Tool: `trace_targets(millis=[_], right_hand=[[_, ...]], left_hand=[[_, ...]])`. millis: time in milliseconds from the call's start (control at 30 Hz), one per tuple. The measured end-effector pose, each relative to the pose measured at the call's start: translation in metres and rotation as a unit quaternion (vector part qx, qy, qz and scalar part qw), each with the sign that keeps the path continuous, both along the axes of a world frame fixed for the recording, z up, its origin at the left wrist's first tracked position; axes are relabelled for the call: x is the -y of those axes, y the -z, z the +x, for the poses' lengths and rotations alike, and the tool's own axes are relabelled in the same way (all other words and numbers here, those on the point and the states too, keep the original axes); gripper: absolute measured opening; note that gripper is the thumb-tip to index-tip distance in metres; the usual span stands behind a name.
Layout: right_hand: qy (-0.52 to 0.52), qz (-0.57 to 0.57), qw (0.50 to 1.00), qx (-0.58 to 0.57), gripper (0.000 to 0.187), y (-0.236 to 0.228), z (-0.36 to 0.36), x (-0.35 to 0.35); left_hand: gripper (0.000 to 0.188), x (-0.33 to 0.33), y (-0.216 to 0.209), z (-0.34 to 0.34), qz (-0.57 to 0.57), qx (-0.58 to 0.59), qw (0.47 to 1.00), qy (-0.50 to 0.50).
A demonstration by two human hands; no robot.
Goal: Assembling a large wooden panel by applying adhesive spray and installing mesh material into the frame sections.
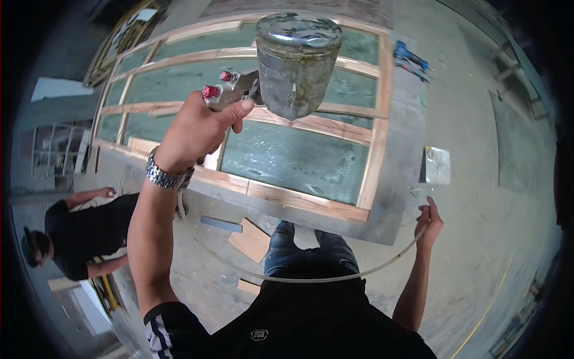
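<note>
Raised over the bench, my left hand [200, 128] is closed around the handle of a metal spray gun [239, 90] with red knobs. Its stained, dented silver cup [297, 78] sits at the right of the gun. Below lies a wooden frame [375, 173] with crossbars and wet-looking grey-green panels [293, 158], resting on a grey bench top [382, 224]. A pale thin hose [323, 279] curves across in front of my body. At the right, my right hand [430, 224] has its fingers curled about that hose, one finger pointing up.
A person [89, 233] in black stands at the left. Wood offcuts [250, 240] lie on the floor near my legs. A blue tool [411, 57] sits by the frame's far right corner. A silvery rectangular piece [437, 166] lies to the right. A metal rack [60, 149] stands far left.
</note>
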State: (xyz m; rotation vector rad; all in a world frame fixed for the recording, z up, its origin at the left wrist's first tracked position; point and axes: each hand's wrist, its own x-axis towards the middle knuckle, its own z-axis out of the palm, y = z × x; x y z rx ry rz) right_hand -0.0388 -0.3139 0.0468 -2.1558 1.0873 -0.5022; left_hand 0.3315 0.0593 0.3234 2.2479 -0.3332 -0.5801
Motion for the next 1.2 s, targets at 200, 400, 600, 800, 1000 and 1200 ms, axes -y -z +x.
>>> trace_targets(millis=[200, 400, 600, 800, 1000, 1200], right_hand=[[-0.035, -0.032, 0.998, -0.033, 0.031, -0.005, 0.009, -0.006], [-0.071, -0.049, 0.996, -0.039, 0.032, -0.013, 0.033, -0.021], [-0.077, -0.063, 0.994, -0.049, 0.032, -0.016, 0.039, -0.026], [-0.073, -0.056, 0.995, -0.035, 0.033, -0.019, 0.043, -0.030], [-0.059, -0.052, 0.997, -0.027, 0.033, -0.024, 0.029, -0.028], [-0.057, -0.045, 0.997, -0.038, 0.034, -0.016, 0.018, -0.024]], left_hand=[[0.043, -0.082, 0.006, 0.022, -0.004, 0.012, 0.996, -0.092], [0.043, -0.138, 0.010, 0.037, -0.015, 0.041, 0.987, -0.157], [0.032, -0.171, 0.013, 0.048, 0.039, 0.035, 0.981, -0.184], [0.040, -0.104, 0.007, 0.026, -0.037, -0.001, 0.996, -0.085], [0.040, -0.096, 0.001, 0.028, 0.032, 0.034, 0.996, -0.081], [0.032, -0.160, 0.009, 0.052, 0.056, 0.028, 0.979, -0.195]])
